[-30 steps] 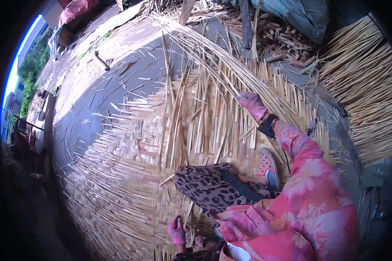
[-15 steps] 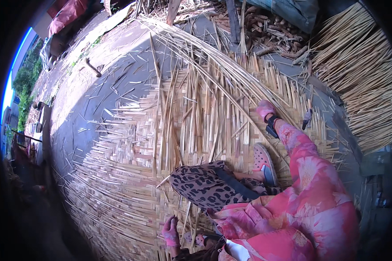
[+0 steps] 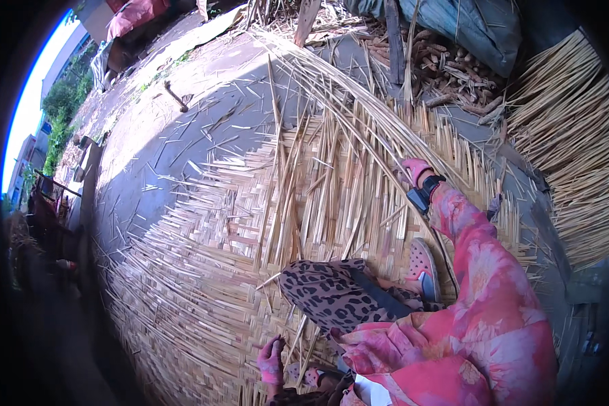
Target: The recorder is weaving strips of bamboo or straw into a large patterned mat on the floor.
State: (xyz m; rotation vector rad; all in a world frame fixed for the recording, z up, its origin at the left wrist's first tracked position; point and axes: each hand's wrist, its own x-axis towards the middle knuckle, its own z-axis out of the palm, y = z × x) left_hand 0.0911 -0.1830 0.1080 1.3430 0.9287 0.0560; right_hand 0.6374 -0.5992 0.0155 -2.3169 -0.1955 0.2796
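Observation:
A large woven mat of split cane spreads under me, with many loose strips lying across its upper part. My right hand, in a pink fingerless glove, reaches out over the mat's right side. Its fingers are closed round a long cane strip, which runs back toward my shoe. At the lower middle, beside my bent knee, my left hand is raised above the mat. Its fingers are pinched together, and what they hold, if anything, is too small to name. My pink clog rests on the weave.
A bundle of long strips stretches from the mat to the far edge. Thick stacked stalks stand at the right. Behind lie a heap of brownish cobs or roots and a teal tarp. Cane scraps litter the grey floor.
The whole view has swung, so the scene sits farther right and lower. My right hand has closed on the long strip, which now bends near it. My left hand stays pinched.

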